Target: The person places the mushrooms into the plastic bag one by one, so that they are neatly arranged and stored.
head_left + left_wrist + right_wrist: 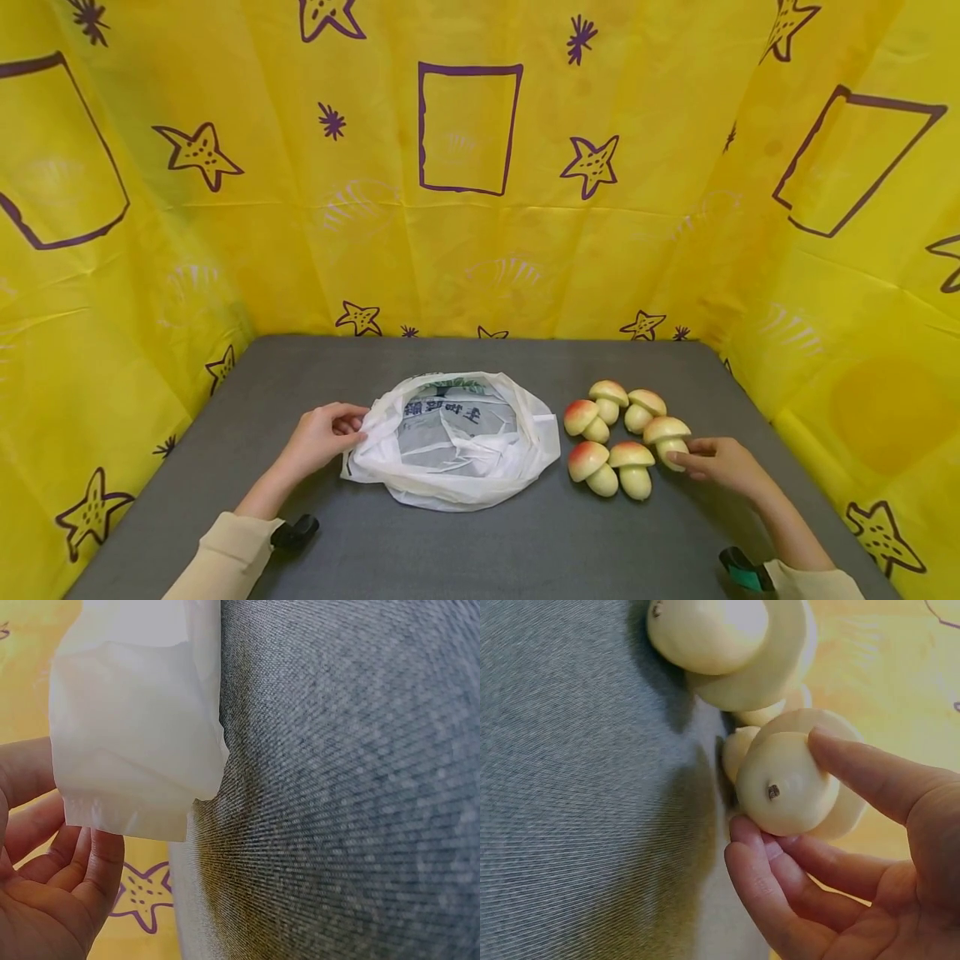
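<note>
Bag (540, 437) on tabletop (480, 554), touching left fingers (349, 411), extending right of them. One mushroom (664, 430) between right fingers (703, 447); five other mushrooms (632, 455) left of those.

There was loads of room along the front of the counter (450, 558), an easy sideways pass. Going low and straight from the right grip (723, 465) to the bag (465, 493) was a no-go though: five mushrooms (632, 481) sat in the way, with just a thin gap between them and the bag. Over the top was open, and the bag's mouth gaped upward. Left grip (324, 432) blocked its left rim. Cloth (465, 225) walled off the back and both sides.
</note>
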`<move>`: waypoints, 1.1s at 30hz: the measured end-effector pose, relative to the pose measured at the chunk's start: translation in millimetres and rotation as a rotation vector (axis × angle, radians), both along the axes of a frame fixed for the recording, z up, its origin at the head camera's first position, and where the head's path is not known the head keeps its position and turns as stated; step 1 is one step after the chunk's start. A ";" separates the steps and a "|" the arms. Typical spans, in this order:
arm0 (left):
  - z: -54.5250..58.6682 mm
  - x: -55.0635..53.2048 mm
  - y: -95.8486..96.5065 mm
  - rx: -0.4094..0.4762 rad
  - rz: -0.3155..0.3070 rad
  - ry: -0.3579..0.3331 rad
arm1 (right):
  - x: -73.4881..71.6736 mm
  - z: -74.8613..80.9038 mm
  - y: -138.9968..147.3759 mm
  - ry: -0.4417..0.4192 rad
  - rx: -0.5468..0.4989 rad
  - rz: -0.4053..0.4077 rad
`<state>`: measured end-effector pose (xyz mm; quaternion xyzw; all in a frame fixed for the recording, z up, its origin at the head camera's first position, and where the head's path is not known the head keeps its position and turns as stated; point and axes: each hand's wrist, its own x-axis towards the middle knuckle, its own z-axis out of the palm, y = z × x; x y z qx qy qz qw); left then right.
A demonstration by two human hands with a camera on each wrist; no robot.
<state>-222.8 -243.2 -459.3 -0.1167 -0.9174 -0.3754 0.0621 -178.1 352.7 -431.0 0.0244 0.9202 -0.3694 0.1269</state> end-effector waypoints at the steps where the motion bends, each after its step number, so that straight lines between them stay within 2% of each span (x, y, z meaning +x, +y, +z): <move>1: 0.2 0.1 -0.1 0.001 -0.001 -0.001 | 0.2 1.5 -0.2 0.002 -0.002 -0.005; 14: 3.2 1.4 0.0 -0.001 0.002 -0.001 | 1.8 21.4 -4.1 0.005 -0.045 -0.025; 24: 3.2 0.8 -1.1 -0.006 0.006 -0.009 | -1.9 29.3 -12.1 0.003 -0.075 -0.035; 33: 2.8 0.2 -1.5 -0.001 0.009 -0.013 | -4.9 41.8 -28.0 0.020 -0.035 -0.009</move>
